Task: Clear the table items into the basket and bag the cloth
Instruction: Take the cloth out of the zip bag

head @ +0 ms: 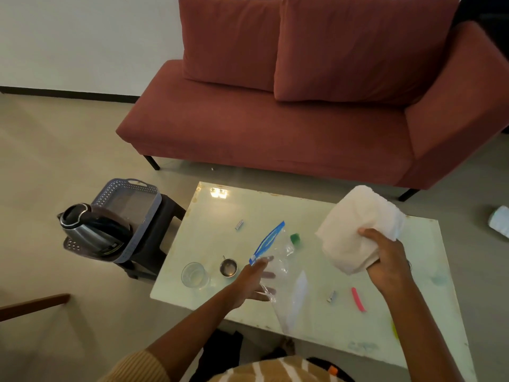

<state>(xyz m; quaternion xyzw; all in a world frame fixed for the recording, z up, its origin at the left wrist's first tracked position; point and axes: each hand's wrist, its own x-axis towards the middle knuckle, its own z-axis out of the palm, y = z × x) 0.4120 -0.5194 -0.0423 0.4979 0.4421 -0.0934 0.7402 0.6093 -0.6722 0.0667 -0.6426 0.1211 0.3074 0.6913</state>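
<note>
My right hand (385,260) grips a folded white cloth (355,224) above the right half of the pale table (209,213). My left hand (253,282) holds a clear zip bag (283,274) with a blue seal strip, its mouth lifted and turned toward the cloth. On the table lie a drinking glass (194,274), a small metal cup (228,267), a green cap (295,238), a small silver piece (239,224), a nail clipper (332,296) and a pink clip (358,299). A grey-blue basket (129,199) sits on a dark stool left of the table, with a steel kettle (93,230) in it.
A red sofa (275,119) stands beyond the table's far edge. A wooden chair part (33,304) juts in at the lower left. A white object (500,220) lies on the floor at the far right. Open floor stretches to the left.
</note>
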